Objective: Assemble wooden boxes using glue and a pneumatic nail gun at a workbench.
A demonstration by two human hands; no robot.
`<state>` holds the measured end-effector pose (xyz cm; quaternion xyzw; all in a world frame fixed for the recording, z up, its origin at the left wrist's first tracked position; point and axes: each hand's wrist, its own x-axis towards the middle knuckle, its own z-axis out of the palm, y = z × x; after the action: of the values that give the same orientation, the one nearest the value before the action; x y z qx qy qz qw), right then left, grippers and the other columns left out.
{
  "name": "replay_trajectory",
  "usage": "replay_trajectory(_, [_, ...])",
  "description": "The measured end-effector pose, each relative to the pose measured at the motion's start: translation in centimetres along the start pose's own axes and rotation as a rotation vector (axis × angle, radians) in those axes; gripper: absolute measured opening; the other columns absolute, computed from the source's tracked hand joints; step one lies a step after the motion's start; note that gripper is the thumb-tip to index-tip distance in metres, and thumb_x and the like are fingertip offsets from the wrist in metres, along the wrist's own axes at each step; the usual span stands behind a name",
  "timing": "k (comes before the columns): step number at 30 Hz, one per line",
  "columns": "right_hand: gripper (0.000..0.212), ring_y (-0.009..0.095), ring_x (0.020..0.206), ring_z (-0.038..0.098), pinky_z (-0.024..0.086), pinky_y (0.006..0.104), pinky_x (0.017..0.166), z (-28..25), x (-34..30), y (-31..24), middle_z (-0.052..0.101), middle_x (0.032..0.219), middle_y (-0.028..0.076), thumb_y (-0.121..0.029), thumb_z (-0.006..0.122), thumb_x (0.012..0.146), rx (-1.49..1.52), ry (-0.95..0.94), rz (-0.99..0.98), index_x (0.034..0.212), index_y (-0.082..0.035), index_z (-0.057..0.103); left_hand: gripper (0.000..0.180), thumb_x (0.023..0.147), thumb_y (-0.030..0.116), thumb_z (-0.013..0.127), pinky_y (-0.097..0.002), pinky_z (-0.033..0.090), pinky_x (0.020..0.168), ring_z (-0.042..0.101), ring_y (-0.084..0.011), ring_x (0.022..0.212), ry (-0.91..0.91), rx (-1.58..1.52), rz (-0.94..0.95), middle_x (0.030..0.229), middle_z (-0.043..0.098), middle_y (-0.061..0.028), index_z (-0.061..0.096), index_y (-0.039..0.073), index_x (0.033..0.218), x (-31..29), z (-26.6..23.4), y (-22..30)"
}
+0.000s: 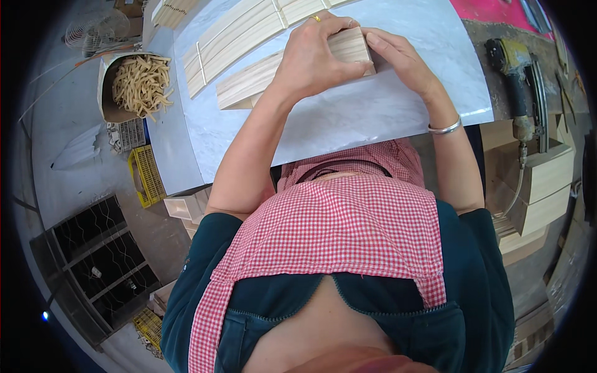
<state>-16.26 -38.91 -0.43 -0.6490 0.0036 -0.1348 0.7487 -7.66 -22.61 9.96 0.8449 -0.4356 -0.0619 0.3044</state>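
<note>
A long pale wooden piece (249,81), seemingly boards set together, lies slantwise on the table. My left hand (317,59) closes over its right part, thumb along the near side and fingers on the far side, with a gold ring on one finger. Against its right end rests my right hand (401,62), fingers stretched out and touching the wood rather than wrapped round it. A silver bangle (445,126) circles that wrist. Just beyond lies a bundle of pale wooden boards (239,37), bound with light bands. The left palm hides part of the piece.
An open box of light-coloured strips (144,84) stands left of the marble-patterned table (367,121). On the right lies a nail gun (513,81) with a hose, above wooden boxes (547,177). Yellow crates (148,177) and a fan (96,30) are at left.
</note>
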Motion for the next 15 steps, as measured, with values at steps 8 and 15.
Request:
replay_trajectory(8, [0.047,0.017,0.1,0.064,0.049,0.0236,0.089,0.2,-0.8,-0.7,0.07,0.121,0.01,-0.03,0.064,0.098,-0.078,-0.024,0.0,0.134,0.0,0.062,0.056,0.062,0.02,0.088,-0.0302,0.056,0.08,0.068,-0.0212,0.085,-0.018,0.009,0.039,0.1,0.07,-0.0078,0.073,0.001,0.112,0.4,-0.4,0.0])
replay_trajectory(15, [0.05,0.019,0.106,0.065,0.05,0.0242,0.092,0.7,-1.2,-0.3,0.069,0.124,0.013,-0.033,0.064,0.098,-0.066,0.033,0.02,0.136,-0.001,0.061,0.056,0.062,0.021,0.088,-0.0306,0.056,0.08,0.068,-0.0217,0.084,-0.034,0.003,0.055,0.099,0.07,-0.0078,0.073,0.002,0.113,0.5,-0.4,0.0])
